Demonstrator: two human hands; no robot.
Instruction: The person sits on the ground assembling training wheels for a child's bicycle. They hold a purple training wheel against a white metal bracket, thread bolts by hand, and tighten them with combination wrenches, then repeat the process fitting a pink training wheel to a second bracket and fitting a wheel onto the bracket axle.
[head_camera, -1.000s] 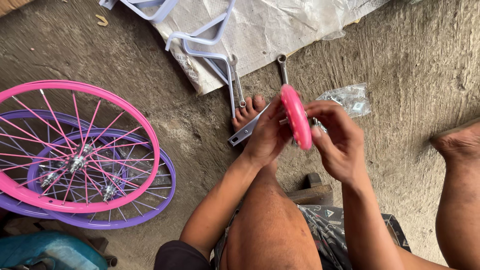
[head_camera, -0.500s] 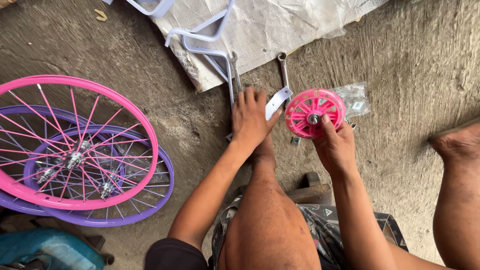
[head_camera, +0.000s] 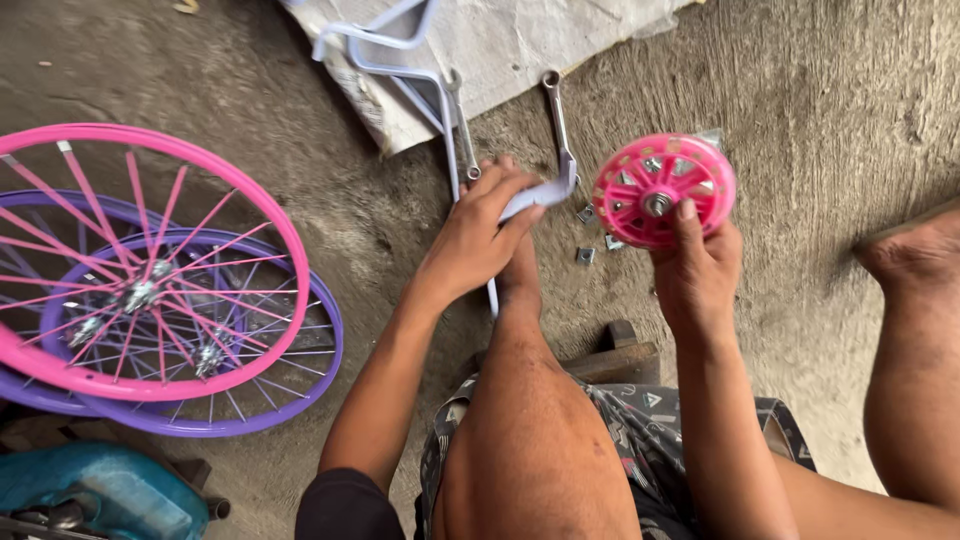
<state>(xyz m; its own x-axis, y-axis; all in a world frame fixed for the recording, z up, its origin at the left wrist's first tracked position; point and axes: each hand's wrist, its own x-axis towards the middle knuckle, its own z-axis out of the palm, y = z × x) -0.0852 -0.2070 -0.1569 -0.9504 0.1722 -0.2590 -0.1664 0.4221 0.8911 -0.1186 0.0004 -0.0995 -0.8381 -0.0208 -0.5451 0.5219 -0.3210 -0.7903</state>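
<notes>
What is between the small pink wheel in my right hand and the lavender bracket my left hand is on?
Nothing visible: only bare concrete floor and a wrench end lie between the small pink wheel and the lavender bracket.

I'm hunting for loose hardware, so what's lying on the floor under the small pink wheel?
Below the small pink wheel in the right hand, small square nuts lie on the concrete floor. A clear plastic bag corner peeks above it; the wheel hides the rest.

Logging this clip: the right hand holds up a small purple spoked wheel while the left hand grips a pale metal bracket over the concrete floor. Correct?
Not quite: the small wheel in the right hand is pink, not purple, as the head view shows. The rest stands: the left hand grips the pale metal bracket over the concrete floor.
</notes>
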